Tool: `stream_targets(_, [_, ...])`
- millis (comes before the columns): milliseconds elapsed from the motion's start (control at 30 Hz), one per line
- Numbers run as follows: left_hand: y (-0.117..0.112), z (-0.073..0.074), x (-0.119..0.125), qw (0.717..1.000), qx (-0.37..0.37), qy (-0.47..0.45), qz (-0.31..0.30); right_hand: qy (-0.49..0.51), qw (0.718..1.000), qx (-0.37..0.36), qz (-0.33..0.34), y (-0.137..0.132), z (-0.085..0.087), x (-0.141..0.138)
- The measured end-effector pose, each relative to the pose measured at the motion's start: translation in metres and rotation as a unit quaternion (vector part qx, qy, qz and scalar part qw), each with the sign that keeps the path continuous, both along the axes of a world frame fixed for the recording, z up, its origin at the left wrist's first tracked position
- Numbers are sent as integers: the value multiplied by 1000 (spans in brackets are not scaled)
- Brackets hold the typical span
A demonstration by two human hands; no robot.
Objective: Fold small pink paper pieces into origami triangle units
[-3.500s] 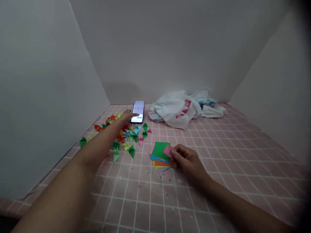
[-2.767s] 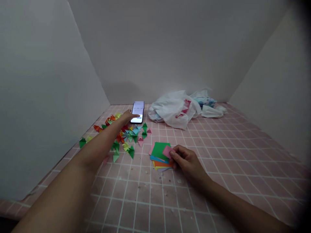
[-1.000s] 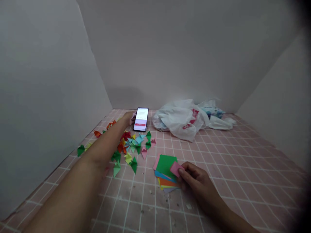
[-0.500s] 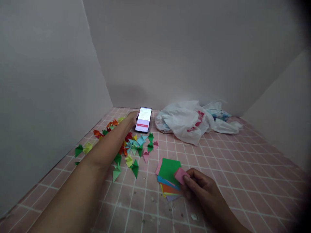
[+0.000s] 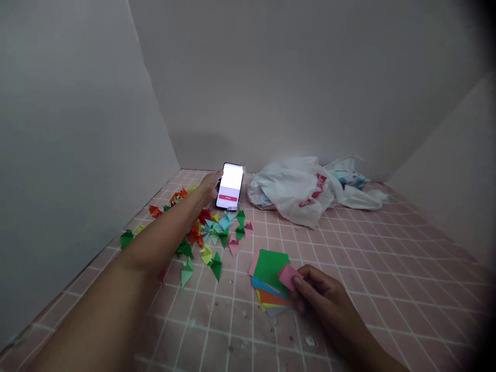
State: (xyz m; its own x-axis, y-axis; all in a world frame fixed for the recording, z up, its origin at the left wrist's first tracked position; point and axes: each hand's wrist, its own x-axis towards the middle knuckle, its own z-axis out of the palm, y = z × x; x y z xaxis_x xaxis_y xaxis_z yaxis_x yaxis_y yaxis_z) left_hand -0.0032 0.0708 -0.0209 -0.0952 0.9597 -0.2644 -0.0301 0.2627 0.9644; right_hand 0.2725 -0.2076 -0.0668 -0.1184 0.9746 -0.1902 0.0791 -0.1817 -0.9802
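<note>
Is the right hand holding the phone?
No, the right hand pinches a small pink paper, while the left hand grips the phone at its edge.

Tabletop [image 5: 368, 258]: pink, white grid. Held slip [image 5: 288, 277] is pink. Paper stack [image 5: 269, 265] shows green, pink, blue, orange, yellow, lilac. Folded papers [image 5: 226, 221]: red, orange, yellow, green, blue, pink. Bag [image 5: 284, 186]: white, red print.

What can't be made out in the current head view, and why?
All in the head view:
Text on the phone: too small and washed out.
Most fingers of the left hand: behind the phone.
Some folded papers: covered by the left forearm.
Right edge of the stack: partly behind the pink paper and right hand.
Bag contents: obscured by crumpled plastic.
</note>
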Motion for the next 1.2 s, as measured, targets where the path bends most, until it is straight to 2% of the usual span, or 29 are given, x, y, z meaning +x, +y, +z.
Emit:
stream_targets(133, [-12, 1, -2, 996, 35, -87, 1, 16, 1000, -9, -1, 0, 5, -1])
stream_targets(333, [-19, 0, -6, 987, 60, -147, -12, 14, 1000, -12, 5, -1, 8, -2])
stream_targets(1200, [-26, 0, -11, 974, 92, -205, -36, 3, 1000, -15, 8, -1, 8, 0])
